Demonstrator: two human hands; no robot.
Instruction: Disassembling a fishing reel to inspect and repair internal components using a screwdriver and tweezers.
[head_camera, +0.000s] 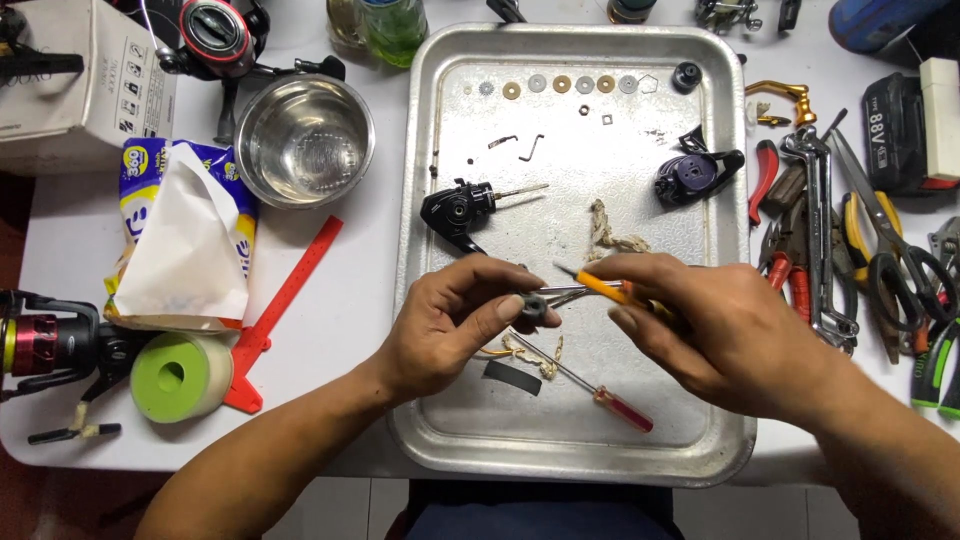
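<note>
Tabletop (350, 290): white surface, carrying everything here and lying under the tray.
Tray (440, 420): large silver metal tray, sitting in the middle of the tabletop with both hands working above its lower half.
Tissue pack (180, 235): lying left of the tray, a white sheet sticking out of it.
Steel bowl (305, 140): standing just left of the tray's upper corner.
Tool pile (840, 250): pliers, wrenches and scissors lying close together right of the tray.
Left hand (455, 320): fingers closing around a small dark part, thumb and fingertips pinching it over the tray.
Right hand (720, 320): fingers clamping on an orange-handled tool, its tip pointing left at the small dark part.
Red strip (285, 300): lying slanted between the tissue pack and the tray.
Green roll (175, 375): lying at the red strip's lower end.
Black reel body (458, 212): lying in the tray, above the left hand.
Purple reel piece (690, 175): lying in the tray's upper right.
Red-handled screwdriver (590, 388): lying slanted in the tray below the hands.
Orange-handled tool (600, 285): being held between the two hands, its metal tip touching the small dark part.
Small dark part (533, 305): being held in the left hand above the tray's middle.
Washers (560, 85): lying in a row along the tray's top.
</note>
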